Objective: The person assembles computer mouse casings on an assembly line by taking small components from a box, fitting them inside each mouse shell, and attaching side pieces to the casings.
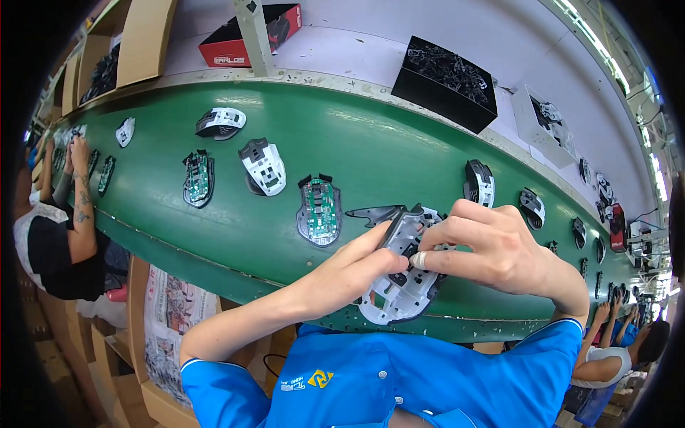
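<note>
Close to my body I hold a white and black computer mouse shell [399, 303], its hollow inner side facing up. My left hand [360, 269] grips its left side, thumb pressed toward the middle. Over the shell's inside, my right hand [485, 246] pinches with thumb and forefinger at a small dark part [408, 251], mostly hidden by the fingers. The forefinger or thumb tip wears a pale covering. Just left of the shell lies a mouse base with a green circuit board [319, 212]. A black pointed shell piece [374, 214] juts out behind my left hand.
Along the green conveyor belt [399, 153] lie white and black mouse shells [264, 167] and another circuit-board base [198, 178]. A black box of small dark parts [446, 82] and a red box [250, 39] stand on the far ledge. Other people work at both ends.
</note>
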A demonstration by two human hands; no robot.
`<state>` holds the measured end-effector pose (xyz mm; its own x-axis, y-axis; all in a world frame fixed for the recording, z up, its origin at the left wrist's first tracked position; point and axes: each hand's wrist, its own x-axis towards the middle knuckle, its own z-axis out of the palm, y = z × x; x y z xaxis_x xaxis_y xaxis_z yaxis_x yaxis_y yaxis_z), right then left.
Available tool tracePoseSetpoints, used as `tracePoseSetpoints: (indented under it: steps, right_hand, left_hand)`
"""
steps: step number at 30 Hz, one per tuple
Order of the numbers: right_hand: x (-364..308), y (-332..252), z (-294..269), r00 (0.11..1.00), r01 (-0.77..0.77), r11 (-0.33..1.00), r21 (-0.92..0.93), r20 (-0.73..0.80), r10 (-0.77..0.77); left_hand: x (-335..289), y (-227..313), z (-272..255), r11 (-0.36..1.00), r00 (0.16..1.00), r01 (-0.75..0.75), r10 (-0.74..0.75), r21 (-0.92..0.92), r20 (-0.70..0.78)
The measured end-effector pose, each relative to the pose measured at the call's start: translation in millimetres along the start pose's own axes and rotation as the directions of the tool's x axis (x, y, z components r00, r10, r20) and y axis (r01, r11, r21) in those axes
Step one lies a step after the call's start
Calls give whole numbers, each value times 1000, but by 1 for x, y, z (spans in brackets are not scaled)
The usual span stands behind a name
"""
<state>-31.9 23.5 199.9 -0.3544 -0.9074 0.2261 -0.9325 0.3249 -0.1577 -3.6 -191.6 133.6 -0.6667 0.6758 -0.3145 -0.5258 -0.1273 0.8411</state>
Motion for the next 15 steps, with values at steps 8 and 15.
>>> tracePoseSetpoints:
  steps: [8, 15]
  right_hand:
    - [2, -14, -1, 970, -225, 972, 65, 106, 217]
    - [10, -11, 3, 856, -481, 831, 280, -55, 514]
  left_hand:
    - [-1, 0, -1, 988, 996, -62, 71, 139, -58]
    - [2, 0, -6, 981, 983, -106, 128, 165, -130]
